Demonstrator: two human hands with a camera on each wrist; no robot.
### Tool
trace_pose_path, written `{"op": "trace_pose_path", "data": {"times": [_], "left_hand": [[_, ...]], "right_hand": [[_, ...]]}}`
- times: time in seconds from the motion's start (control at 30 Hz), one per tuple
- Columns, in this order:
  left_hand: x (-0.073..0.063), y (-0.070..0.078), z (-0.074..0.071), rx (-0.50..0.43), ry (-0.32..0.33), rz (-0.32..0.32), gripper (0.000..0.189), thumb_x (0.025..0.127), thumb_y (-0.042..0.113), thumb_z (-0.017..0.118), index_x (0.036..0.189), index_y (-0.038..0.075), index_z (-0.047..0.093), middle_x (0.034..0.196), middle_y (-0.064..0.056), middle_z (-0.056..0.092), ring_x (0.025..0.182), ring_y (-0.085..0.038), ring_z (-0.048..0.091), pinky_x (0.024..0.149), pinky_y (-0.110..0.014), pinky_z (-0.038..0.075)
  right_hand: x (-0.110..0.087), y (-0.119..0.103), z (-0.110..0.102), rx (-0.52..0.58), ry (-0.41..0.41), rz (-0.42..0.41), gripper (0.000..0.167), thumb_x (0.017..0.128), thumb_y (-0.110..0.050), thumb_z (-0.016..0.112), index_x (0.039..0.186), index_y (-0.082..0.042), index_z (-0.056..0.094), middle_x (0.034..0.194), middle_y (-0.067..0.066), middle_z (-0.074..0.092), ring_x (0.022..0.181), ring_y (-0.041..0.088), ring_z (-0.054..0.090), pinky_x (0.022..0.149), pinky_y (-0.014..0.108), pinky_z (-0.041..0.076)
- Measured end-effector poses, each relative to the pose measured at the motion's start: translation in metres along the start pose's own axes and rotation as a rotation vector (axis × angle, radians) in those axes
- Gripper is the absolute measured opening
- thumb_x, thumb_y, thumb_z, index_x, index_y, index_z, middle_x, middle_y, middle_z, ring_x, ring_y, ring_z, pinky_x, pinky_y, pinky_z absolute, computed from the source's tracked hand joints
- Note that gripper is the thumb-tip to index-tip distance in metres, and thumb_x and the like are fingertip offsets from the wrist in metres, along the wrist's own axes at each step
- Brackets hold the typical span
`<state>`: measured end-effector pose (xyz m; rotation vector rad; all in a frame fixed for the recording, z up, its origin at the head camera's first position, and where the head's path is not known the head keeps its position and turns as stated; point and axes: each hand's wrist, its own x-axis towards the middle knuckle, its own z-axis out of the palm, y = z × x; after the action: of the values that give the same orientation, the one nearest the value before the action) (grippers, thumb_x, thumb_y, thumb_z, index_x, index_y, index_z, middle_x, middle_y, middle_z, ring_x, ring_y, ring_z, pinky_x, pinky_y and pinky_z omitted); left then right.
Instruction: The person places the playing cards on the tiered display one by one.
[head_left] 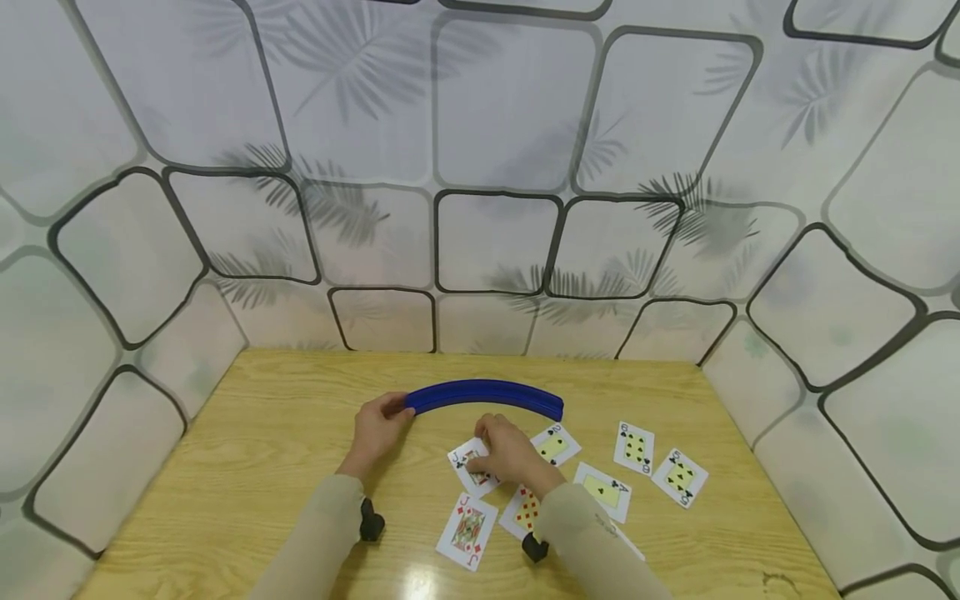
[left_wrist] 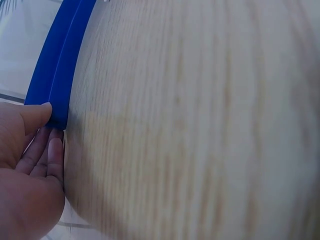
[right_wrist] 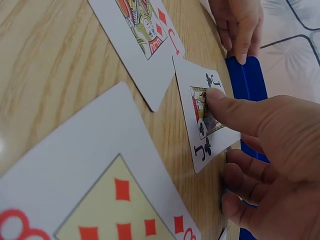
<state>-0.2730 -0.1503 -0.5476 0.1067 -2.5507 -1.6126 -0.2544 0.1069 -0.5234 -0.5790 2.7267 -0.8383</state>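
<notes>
A curved blue card holder [head_left: 483, 389] lies toward the back of the table. My left hand [head_left: 377, 431] grips its left end, the thumb on top in the left wrist view and the other fingers around the tip. Just in front of the holder, my right hand [head_left: 510, 454] pinches a jack of clubs [right_wrist: 206, 107]. Its thumb presses on the card's face while the other fingers are at the far edge, partly hidden behind the card. A jack of diamonds [head_left: 468, 532] lies face up nearest the jack of clubs, and a diamonds card [head_left: 517, 515] is partly covered by the right wrist.
Right of the right hand lie a black two [head_left: 553, 444], an ace of clubs [head_left: 603, 492] and two black-suit cards, one [head_left: 634, 448] left of the other [head_left: 680, 477]. Another card [head_left: 630, 542] peeks from under the right sleeve. A patterned wall [head_left: 487, 325] closes off the table's back.
</notes>
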Motion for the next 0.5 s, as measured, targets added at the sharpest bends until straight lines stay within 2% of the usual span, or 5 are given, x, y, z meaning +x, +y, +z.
{"op": "trace_pose_path", "data": {"times": [0.23, 0.37, 0.5], "left_hand": [[0.0003, 0.0001, 0.0002, 0.0, 0.012, 0.005, 0.031, 0.097, 0.005, 0.073, 0.128, -0.002, 0.072, 0.121, -0.022, 0.075, 0.112, -0.036, 0.072, 0.098, -0.049, 0.058], [0.0001, 0.0, -0.0007, -0.003, 0.013, 0.012, 0.03, 0.098, 0.005, 0.072, 0.127, -0.003, 0.072, 0.12, -0.023, 0.076, 0.111, -0.037, 0.072, 0.097, -0.048, 0.058], [0.0, 0.0002, -0.0009, -0.011, 0.011, 0.004, 0.031, 0.098, 0.006, 0.073, 0.128, -0.002, 0.072, 0.12, -0.022, 0.076, 0.111, -0.035, 0.072, 0.098, -0.048, 0.058]], "right_hand": [[0.001, 0.0022, -0.0015, 0.154, 0.041, 0.02, 0.034, 0.092, -0.014, 0.082, 0.116, -0.008, 0.059, 0.091, 0.002, 0.057, 0.079, 0.016, 0.05, 0.068, 0.027, 0.043], [0.0021, 0.0066, -0.0026, 0.226, 0.088, 0.011, 0.03, 0.094, -0.009, 0.079, 0.118, -0.005, 0.062, 0.093, 0.003, 0.063, 0.081, 0.014, 0.054, 0.072, 0.027, 0.048], [0.0026, 0.0084, -0.0064, 0.297, 0.132, 0.027, 0.029, 0.094, -0.012, 0.08, 0.119, -0.004, 0.068, 0.099, 0.004, 0.07, 0.086, 0.014, 0.061, 0.078, 0.032, 0.054]]}}
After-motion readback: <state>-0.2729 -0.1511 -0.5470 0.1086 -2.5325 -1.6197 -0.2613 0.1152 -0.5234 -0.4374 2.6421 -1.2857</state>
